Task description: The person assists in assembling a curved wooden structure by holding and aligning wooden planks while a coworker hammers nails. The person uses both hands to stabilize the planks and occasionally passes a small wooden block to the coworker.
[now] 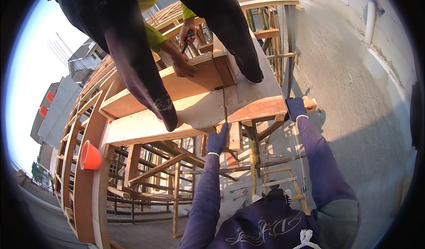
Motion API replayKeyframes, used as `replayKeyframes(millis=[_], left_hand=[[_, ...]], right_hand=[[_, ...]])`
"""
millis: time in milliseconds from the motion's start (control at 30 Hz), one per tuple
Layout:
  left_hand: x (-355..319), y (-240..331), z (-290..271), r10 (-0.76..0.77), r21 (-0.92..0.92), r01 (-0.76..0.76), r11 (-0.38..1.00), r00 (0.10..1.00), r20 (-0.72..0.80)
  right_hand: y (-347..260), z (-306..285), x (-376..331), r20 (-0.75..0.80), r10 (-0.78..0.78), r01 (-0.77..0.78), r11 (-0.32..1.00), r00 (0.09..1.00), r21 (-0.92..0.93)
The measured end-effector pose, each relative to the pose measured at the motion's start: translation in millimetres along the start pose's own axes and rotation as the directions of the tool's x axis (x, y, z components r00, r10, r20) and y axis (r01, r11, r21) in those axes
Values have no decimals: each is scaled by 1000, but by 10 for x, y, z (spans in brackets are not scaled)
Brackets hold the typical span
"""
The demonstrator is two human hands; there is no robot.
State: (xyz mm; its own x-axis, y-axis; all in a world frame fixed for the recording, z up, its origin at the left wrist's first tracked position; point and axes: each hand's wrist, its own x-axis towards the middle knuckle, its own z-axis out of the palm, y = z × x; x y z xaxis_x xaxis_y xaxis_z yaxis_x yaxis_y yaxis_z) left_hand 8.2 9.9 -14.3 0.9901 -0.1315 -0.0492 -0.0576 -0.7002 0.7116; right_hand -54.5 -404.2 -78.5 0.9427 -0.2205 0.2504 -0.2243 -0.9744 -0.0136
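Note:
Before me at chest height is a wooden formwork platform (pixel 190 111) of pale boards. My left hand (pixel 218 140), in a dark blue glove, grips its front edge near the joint between two boards. Farther right, my right hand (pixel 296 108), gloved alike, is closed around a wooden beam (pixel 311 104) jutting out past the platform's corner. A thin white string (pixel 297 142) hangs down below that hand. On the platform a co-worker in dark trousers bends over an upright board (pixel 186 83). One co-worker hand (pixel 182 65) touches that board; the other (pixel 188 32) holds a dark-handled tool.
An orange bucket (pixel 90 155) hangs at the left side of the timber frame. Bamboo poles (pixel 254 151) and cross-pieces stand below the platform. A bamboo ladder (pixel 283 178) is beneath me. A block wall (pixel 354 10) with a white pipe (pixel 370 23) rises on the right.

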Motion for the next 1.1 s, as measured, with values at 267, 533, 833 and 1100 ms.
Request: replayKeyframes(millis=[267, 533, 833, 1100], left_hand=[[19, 13, 31, -79, -30, 80, 996, 996, 42], [-75, 96, -27, -20, -101, 22, 995, 1000, 18], [-6, 41, 14, -46, -12, 46, 999, 998, 31], [-105, 130, -96, -38, -77, 42, 996, 998, 52]], right_hand=[[71, 93, 0, -42, -13, 12, 999, 999, -32], [48, 79, 4, -9, -33, 33, 999, 999, -17], [60, -19, 4, 3, -48, 49, 997, 999, -59], [5, -28, -29, -7, -66, 65, 997, 998, -51]])
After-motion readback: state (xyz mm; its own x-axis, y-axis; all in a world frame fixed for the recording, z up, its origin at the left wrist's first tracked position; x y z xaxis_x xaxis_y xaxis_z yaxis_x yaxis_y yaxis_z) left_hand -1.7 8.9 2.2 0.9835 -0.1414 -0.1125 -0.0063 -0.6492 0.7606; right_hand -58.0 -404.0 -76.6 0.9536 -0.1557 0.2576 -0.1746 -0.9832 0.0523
